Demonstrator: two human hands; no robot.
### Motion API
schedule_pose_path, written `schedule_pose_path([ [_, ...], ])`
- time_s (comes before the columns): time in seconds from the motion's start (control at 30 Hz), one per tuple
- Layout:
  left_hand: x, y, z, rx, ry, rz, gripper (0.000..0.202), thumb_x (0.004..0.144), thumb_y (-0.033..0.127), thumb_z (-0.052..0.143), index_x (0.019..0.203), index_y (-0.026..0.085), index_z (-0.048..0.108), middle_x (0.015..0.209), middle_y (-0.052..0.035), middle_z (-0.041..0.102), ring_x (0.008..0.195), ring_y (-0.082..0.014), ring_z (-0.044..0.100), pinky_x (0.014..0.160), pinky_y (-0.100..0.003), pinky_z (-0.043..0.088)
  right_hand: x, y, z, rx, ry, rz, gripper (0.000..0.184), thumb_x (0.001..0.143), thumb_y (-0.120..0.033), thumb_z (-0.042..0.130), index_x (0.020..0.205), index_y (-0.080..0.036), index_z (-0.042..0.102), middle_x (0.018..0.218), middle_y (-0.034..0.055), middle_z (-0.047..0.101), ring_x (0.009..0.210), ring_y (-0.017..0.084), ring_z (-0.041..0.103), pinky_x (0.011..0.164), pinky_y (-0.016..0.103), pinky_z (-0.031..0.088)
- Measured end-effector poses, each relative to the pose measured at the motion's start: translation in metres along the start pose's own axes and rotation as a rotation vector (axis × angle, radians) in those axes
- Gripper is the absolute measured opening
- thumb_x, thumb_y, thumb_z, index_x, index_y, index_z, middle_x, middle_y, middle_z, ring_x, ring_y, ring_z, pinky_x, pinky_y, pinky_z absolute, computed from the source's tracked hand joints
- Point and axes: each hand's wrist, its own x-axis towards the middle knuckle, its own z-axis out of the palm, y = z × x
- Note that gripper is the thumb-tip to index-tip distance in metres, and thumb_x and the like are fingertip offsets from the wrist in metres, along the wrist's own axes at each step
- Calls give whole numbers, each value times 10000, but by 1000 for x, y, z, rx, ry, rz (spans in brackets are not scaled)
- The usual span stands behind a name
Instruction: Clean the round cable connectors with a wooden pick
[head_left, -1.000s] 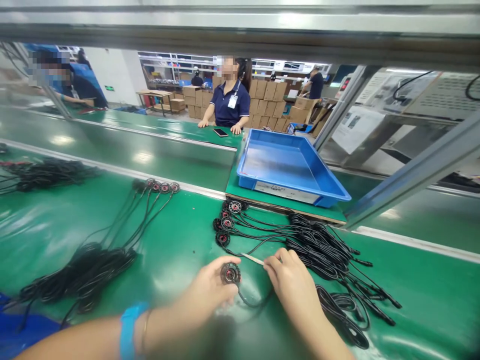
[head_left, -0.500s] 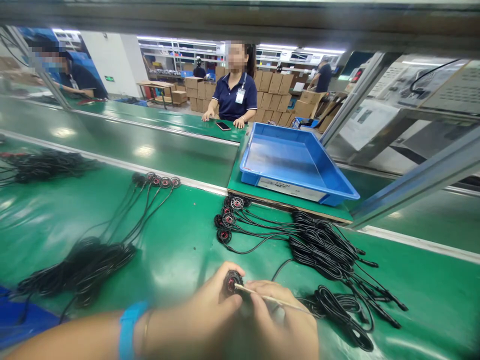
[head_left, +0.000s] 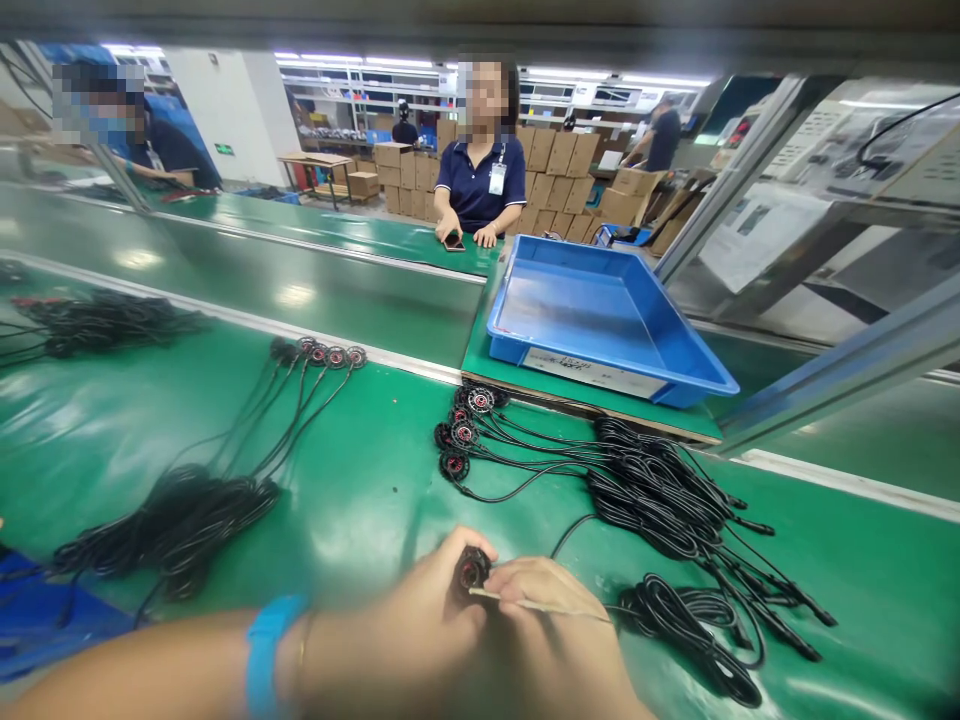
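Observation:
Between the thumb and fingers of my left hand (head_left: 427,605), a round black part with a red centre (head_left: 472,569) faces up. My right hand (head_left: 559,625) pinches a thin pale stick (head_left: 529,603), its tip by the lower edge of that part. A coiled black cable (head_left: 694,625) lies right of my right hand. Beyond my hands rest several similar round parts (head_left: 455,465), their leads running right to a pile of bundled cables (head_left: 652,485). My palms hide where the held part's lead leaves it.
A blue tray (head_left: 600,370) stands on a raised green board ahead. More cables (head_left: 180,520) with round ends lie left, near a blue bin (head_left: 60,630). Metal posts (head_left: 847,360) frame the right side. Across the bench, a co-worker (head_left: 484,185) touches a phone (head_left: 454,241).
The stick's tip has moved from the part's red centre to its lower edge. Across the bench, the co-worker's hand has come onto the phone. The view has shifted slightly.

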Motion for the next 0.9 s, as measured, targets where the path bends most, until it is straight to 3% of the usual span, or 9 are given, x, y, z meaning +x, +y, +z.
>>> schedule_pose_path([
  [0.23,0,-3,-1,6,-10,83,228,850,174,551,1021,211,406,902,5,481,796,-142,458,710,-283,390,1,1,-1,-12,53,-5,162,895,-111,503,948,-243,580,876,37,699,828,169,688,724,294,572],
  [0.47,-1,-11,-5,71,-3,75,192,893,241,542,1048,212,432,918,-2,476,844,-158,456,813,-311,393,-1,7,8,-5,66,84,162,946,-278,471,887,-245,618,849,54,708,803,206,696,723,366,586],
  [0.63,0,-11,-3,47,33,53,209,904,308,540,1060,212,439,922,-14,498,897,-184,478,868,-330,387,3,1,4,-64,48,20,96,902,-179,531,906,-241,603,875,36,706,831,184,685,751,343,569],
  [0.8,0,-5,3,-13,43,-24,315,899,356,549,1130,211,392,939,-19,504,864,-179,489,798,-308,394,4,-7,0,-67,239,-15,183,898,-130,520,1030,-231,596,882,50,700,822,188,681,713,336,563],
  [0.9,0,-2,5,12,50,-27,273,905,308,523,1122,214,387,946,-19,511,887,-178,492,817,-303,396,2,-6,5,-154,237,24,166,890,-138,549,1009,-235,613,885,33,705,813,180,680,711,320,546],
])
